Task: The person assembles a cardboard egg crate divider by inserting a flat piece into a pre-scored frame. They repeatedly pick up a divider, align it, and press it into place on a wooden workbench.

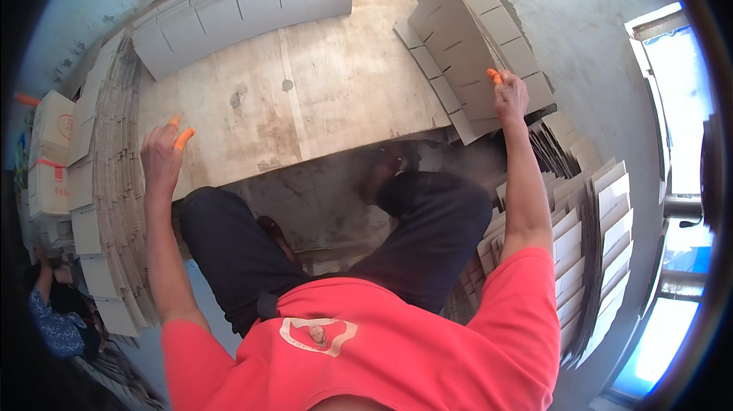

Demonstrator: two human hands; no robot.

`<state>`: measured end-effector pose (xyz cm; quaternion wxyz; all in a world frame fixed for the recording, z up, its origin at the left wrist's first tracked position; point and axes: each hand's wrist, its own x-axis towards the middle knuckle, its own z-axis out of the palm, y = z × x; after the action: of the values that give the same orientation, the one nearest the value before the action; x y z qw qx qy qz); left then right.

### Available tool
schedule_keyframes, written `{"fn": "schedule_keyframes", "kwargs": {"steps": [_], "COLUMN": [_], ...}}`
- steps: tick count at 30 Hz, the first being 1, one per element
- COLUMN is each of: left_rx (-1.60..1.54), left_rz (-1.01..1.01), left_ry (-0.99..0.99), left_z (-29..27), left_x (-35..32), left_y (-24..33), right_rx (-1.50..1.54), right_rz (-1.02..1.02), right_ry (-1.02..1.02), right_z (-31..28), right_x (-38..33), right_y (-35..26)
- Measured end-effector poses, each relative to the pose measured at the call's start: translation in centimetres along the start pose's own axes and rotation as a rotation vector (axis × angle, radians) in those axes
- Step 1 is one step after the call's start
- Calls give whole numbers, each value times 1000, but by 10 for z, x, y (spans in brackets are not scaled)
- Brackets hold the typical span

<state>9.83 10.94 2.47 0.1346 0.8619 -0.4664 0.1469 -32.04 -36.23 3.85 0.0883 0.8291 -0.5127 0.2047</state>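
My right hand (510,93) is closed at the near edge of a grey slotted cardboard sheet (450,37), with orange covers on its fingertips. The sheet stands tilted at the table's right side, against more slotted sheets (500,25). Over the near left part of the wooden table (305,106) hovers my left hand (162,153). Its thumb and forefinger, both in orange covers, are apart, and nothing shows between them.
A row of upright slotted cardboard (252,6) lines the table's far edge. Tall cardboard stacks stand at the left (114,182) and right (588,251). Beyond the left stack are a white box with a red band (52,159) and another person (61,312).
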Motion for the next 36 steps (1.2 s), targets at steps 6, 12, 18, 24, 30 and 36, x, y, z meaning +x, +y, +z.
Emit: {"fn": "schedule_keyframes", "kwargs": {"steps": [6, 12, 18, 24, 30, 36], "left_rx": [-118, -224, -112, 52, -20, -229], "left_rz": [4, 86, 221, 167, 259, 301], "left_ry": [-18, -8, 40, 49, 151, 61], "left_z": [37, 93, 143, 190, 204, 184], "left_x": [73, 183, 269, 311, 323, 289], "left_y": [22, 54, 88, 102, 87, 97], "right_rx": [200, 671, 761, 721, 742, 808], "right_rz": [104, 49, -47, -53, -91, -102], "right_ry": [491, 472, 209, 97, 135, 184], "right_z": [-43, -36, -2, 10, 19, 18], "right_x": [16, 5, 0, 11, 13, 9], "right_y": [-32, -124, -182, -203, -204, -206]}}
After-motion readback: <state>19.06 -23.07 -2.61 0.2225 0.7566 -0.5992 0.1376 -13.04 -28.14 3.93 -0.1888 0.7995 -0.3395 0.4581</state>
